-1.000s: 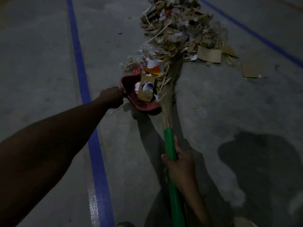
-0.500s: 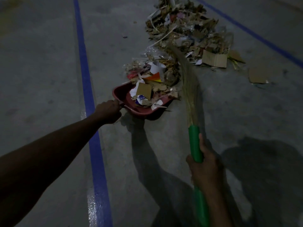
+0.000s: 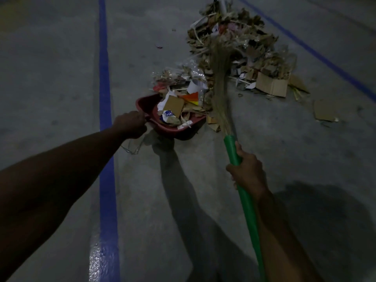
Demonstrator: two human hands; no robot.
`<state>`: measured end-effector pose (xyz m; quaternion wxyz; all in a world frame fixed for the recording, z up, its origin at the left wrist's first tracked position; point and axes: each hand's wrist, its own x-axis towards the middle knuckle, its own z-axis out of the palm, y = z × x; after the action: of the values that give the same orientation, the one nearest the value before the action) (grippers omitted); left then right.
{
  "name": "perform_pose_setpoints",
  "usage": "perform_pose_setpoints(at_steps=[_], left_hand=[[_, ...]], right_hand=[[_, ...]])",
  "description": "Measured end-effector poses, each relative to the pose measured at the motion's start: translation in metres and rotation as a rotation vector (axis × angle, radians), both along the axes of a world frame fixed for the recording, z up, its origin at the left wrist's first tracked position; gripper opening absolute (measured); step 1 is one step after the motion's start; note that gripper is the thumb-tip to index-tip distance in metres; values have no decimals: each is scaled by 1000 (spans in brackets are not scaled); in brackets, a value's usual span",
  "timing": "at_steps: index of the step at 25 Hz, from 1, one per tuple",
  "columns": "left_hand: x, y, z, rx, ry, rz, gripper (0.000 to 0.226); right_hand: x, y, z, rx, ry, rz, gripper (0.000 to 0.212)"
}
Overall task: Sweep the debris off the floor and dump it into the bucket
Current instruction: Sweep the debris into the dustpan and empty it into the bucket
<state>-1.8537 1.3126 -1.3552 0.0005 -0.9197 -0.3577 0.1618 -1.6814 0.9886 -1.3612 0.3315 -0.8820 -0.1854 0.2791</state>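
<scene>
The grey concrete floor [image 3: 61, 82] still bears most of the heap of torn cardboard and paper debris [image 3: 258, 58], well ahead of both sets of fingers, and no bucket shows. The long straw broom with its green plastic handle [image 3: 231, 148], raking scraps at the pan's mouth a second ago, has swung out and reached back into the heap, so another pull looks due. The red plastic dustpan [image 3: 147, 103], part-filled, sits just beyond the left hand [image 3: 130, 124], fingers curled round its handle; the right hand [image 3: 247, 173] grips the green shaft just below the bristles.
</scene>
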Motion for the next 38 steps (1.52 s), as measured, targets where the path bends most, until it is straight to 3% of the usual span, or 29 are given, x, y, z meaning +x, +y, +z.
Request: perform_pose_setpoints(at_steps=[6, 12, 14, 19, 22, 28, 32, 34, 38], left_hand=[[31, 13, -3, 61, -100, 111, 50], [31, 20, -11, 73, -164, 125, 43], [31, 20, -12, 74, -169, 123, 44], [32, 21, -11, 62, -152, 150, 43], [33, 20, -10, 65, -153, 132, 42], [34, 20, -11, 76, -143, 152, 40], [34, 20, -13, 79, -147, 156, 43], [34, 20, -15, 76, -150, 159, 44], [34, 18, -16, 80, -147, 160, 45]], right_hand=[[-25, -7, -4, -7, -56, 139, 87], [-71, -57, 13, 66, -150, -24, 97], [-55, -54, 18, 92, -107, -64, 98], [23, 28, 15, -2, -131, 71, 86], [22, 65, 2, -55, -95, 135, 82], [-26, 22, -17, -27, -161, 203, 88], [-49, -34, 8, 74, -235, 87, 93], [-39, -31, 19, 133, -280, 73, 93], [8, 29, 34, 9, -368, 141, 89]])
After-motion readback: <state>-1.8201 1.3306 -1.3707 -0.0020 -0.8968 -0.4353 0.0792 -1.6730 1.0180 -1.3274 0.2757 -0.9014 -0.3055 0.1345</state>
